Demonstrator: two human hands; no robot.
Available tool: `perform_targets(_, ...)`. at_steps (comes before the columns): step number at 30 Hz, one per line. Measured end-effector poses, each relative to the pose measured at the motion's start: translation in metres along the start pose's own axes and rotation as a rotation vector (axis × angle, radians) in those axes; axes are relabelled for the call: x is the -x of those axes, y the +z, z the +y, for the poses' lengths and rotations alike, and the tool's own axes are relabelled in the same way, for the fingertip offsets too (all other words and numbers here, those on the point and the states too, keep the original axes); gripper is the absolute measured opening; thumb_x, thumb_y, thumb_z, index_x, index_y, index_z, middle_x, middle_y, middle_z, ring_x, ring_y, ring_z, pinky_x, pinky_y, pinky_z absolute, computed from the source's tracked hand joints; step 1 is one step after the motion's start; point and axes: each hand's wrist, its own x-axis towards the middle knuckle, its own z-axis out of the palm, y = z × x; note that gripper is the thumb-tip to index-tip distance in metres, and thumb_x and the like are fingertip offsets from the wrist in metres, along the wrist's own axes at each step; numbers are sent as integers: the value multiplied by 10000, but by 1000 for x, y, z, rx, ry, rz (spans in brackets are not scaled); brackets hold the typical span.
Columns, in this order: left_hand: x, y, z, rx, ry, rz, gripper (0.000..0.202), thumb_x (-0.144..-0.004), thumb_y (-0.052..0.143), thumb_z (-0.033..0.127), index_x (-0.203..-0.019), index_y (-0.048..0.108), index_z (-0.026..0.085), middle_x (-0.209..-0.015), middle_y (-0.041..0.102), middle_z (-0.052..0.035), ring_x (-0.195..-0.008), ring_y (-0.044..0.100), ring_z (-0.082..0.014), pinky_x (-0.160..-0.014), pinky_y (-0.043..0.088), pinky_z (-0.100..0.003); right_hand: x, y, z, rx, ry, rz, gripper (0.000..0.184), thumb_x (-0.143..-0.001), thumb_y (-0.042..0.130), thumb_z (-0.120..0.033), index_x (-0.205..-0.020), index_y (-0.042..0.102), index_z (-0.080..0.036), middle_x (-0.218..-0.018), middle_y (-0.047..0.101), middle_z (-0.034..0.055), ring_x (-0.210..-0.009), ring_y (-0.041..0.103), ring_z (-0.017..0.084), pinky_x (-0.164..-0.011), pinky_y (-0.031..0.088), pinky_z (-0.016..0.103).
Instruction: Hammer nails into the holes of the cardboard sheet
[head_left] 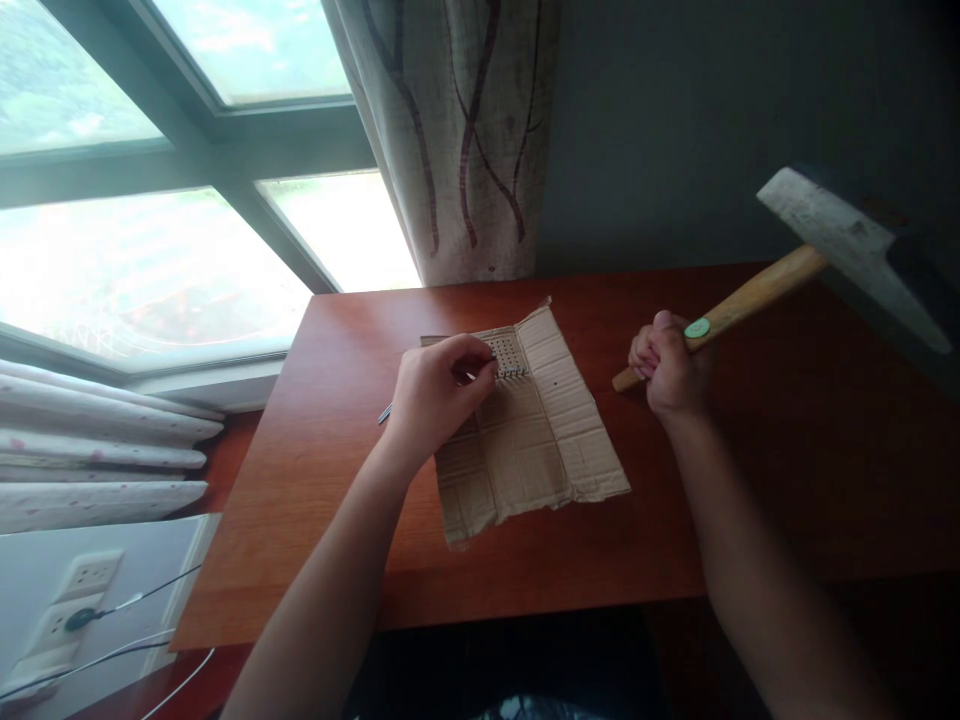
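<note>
My right hand [670,365] is closed round the wooden handle of a hammer [772,285], raised above the table's right side. Its metal head has a blunt end and a long tapering end. My left hand [446,385] rests over a creased piece of cardboard [525,440], thumb and fingertips pinched together. What they pinch, if anything, is too small and covered to name. Right by those fingertips, a small patch with rows of dark dots [511,356] shows on the cardboard; whether these are holes or studs I cannot tell. Thin metal pieces [385,413] lie left of my wrist.
The cardboard lies on a reddish-brown wooden table [322,490]. A window [187,260] and a patterned curtain [472,130] stand behind and left. At lower left, wall sockets [82,600] have a plug and cables. A dark wall [660,130] rises behind the table.
</note>
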Motion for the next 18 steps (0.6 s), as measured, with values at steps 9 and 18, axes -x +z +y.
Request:
perform_targets(9, 1, 3, 2, -17, 2, 9, 27, -803, 686, 195, -809, 710, 185, -710, 733, 6, -622, 656, -118, -598, 506, -229, 0, -1, 3, 15, 3, 2, 612, -916, 650, -581, -524, 340, -228, -441, 281, -68, -354, 277, 74, -342, 186, 254)
perform_targets(18, 3, 5, -3, -44, 24, 19, 13, -802, 696, 195, -792, 702, 192, -683, 713, 23, -594, 627, -104, -580, 479, -222, 1, -1, 3, 10, 4, 2, 598, -921, 654, -570, -537, 351, -226, -447, 291, -70, -359, 287, 73, -347, 191, 251)
